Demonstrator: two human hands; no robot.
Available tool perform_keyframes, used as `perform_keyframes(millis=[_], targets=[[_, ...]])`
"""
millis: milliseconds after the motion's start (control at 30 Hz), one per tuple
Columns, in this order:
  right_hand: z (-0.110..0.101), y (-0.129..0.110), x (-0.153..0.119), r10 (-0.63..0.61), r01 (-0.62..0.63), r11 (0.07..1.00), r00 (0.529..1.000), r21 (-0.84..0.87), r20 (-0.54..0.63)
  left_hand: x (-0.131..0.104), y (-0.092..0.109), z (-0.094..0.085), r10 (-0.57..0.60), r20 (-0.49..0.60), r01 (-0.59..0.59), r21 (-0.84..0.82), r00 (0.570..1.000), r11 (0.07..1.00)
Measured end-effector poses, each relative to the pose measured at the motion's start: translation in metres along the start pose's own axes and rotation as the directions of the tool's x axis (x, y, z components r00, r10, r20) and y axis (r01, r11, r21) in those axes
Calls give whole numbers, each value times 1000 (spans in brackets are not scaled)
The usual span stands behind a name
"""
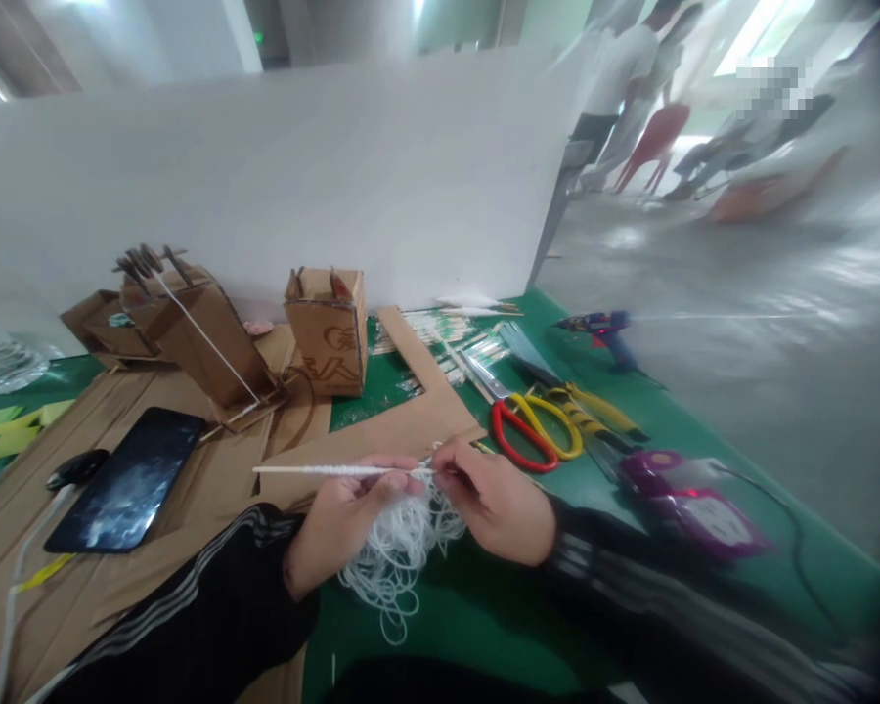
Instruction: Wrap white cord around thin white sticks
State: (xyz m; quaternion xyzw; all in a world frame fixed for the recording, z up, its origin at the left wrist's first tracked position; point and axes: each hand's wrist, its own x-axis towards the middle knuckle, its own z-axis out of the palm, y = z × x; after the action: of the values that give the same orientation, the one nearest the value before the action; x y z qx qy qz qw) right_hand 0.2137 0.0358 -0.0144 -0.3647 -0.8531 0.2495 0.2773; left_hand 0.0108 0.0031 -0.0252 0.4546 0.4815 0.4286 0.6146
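My left hand is closed round a thin wooden stick, which lies level across the view with its bare end pointing left. White string is wound along part of the stick. My right hand pinches at the stick's right end, where the string meets it; the fingertips hide exactly what they grip. Beneath and between both hands hangs a loose tangle of white string. Scissors with one red and one yellow handle lie just beyond my right hand.
Cardboard models stand at the back, before a white partition. A phone rests on cardboard at left. On the right are pliers, a glue gun and a purple power strip with a cable. People are in the background.
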Motion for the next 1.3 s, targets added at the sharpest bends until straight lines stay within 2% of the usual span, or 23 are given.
perform_keyframes(millis=[67,233,333,500,633,800,933,1100,1233,1300], targets=[[0,0,0,-15,15,1000,1000,-16,25,0,0,0,-10,7,10,2,1000,1000],[1,0,0,3,-2,1000,1000,18,-31,0,0,0,14,-2,-14,20,1000,1000],[0,0,0,-9,9,1000,1000,-28,17,-1,0,0,-1,4,1,33,1000,999],[0,0,0,23,-24,1000,1000,-11,-6,-1,1,-1,15,-1,-15,39,1000,999],[0,0,-1,5,-3,999,999,-43,45,-1,-1,-1,-5,3,5,55,1000,998],[1,1,-1,27,-27,1000,999,-7,-22,-1,-2,-1,-7,3,7,41,1000,999],[1,2,0,14,-13,999,1000,-29,27,-1,-2,-1,-16,3,16,51,1000,999],[2,2,0,10,-10,1000,999,3,-35,-2,-2,-2,-13,4,13,38,1000,999],[2,3,0,-6,6,1000,1000,-9,21,-1,-2,-2,-15,3,15,74,1000,997],[2,3,0,-4,4,1000,1000,3,13,-1,-3,-2,-13,5,12,75,1000,997]])
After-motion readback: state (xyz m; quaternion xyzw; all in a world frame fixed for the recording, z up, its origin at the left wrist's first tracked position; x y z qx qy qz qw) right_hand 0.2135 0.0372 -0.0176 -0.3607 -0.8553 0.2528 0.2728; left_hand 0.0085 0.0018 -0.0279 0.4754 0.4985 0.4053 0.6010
